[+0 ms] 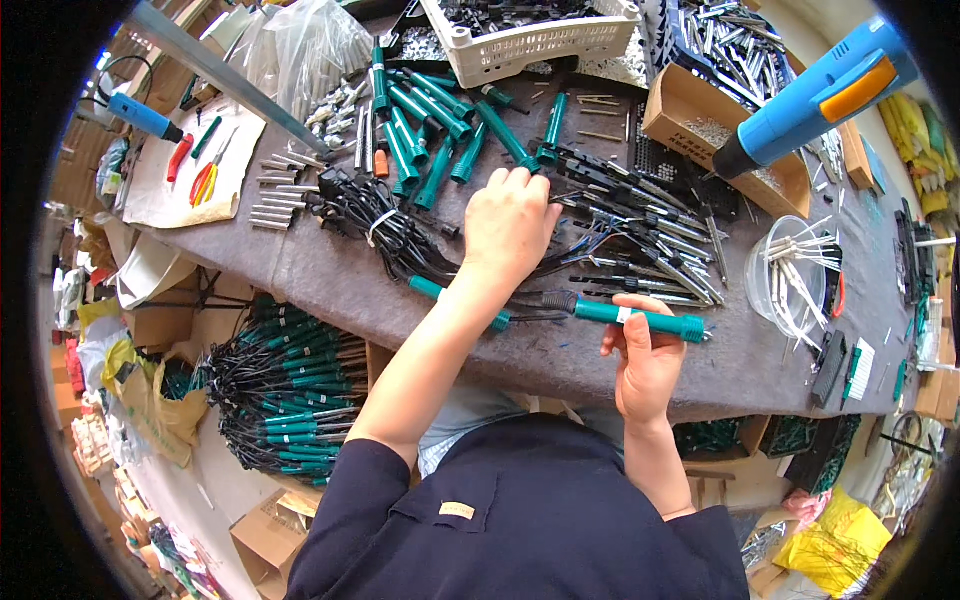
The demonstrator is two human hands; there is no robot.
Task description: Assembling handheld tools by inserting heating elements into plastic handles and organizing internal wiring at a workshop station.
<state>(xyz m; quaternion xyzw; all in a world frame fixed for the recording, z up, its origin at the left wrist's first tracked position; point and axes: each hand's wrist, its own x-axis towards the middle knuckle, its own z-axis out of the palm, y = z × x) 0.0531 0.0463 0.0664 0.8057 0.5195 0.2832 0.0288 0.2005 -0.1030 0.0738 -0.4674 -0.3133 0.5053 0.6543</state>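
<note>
My right hand [648, 365] is closed around a green soldering iron handle [655, 322], its ribbed end toward the right. A black cord runs from the handle's left end. My left hand [510, 225] is farther off, fingers curled down beside the ribbed end of another green handle [508, 137]; its fingertips and whatever is in them are hidden. To its right lie several metal heating rods [660, 240] with black fittings and thin wires. Left of it is a tied bundle of black cords [385, 225]. Another green handle [428, 288] lies partly under my left forearm.
A blue heat gun [825, 95] juts in at the right, above a cardboard box [690, 120]. Nearby stands a clear round tub [790, 270] with white sticks. A white crate [540, 45] sits at the back. Finished-looking corded green irons [290, 390] hang below the table's left edge.
</note>
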